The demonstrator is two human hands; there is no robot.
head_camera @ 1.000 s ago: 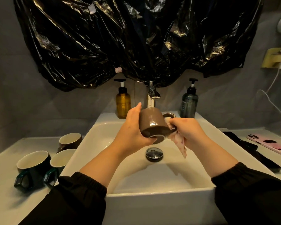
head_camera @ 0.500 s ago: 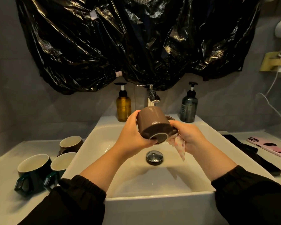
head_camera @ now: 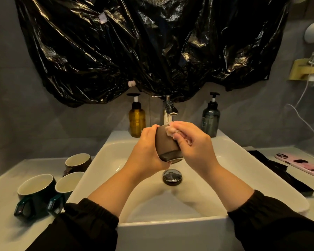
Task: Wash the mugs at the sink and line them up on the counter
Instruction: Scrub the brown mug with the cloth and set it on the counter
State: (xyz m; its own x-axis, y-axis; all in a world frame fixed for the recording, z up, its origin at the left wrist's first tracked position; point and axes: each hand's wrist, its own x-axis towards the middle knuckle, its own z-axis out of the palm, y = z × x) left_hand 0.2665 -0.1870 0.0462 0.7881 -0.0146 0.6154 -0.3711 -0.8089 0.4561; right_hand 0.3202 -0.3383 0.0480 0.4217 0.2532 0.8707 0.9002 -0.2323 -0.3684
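Brown mug [head_camera: 166, 144] gripped in left hand [head_camera: 147, 153], cloth-holding right hand [head_camera: 194, 147] against it

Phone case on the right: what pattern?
The phone case is pink with dark blotches, head view.

Head view, down over sink [head_camera: 105, 151]

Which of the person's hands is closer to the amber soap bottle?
Left. The left hand grips the brown mug just in front of the amber bottle; the right hand presses a cloth on the mug's far side.
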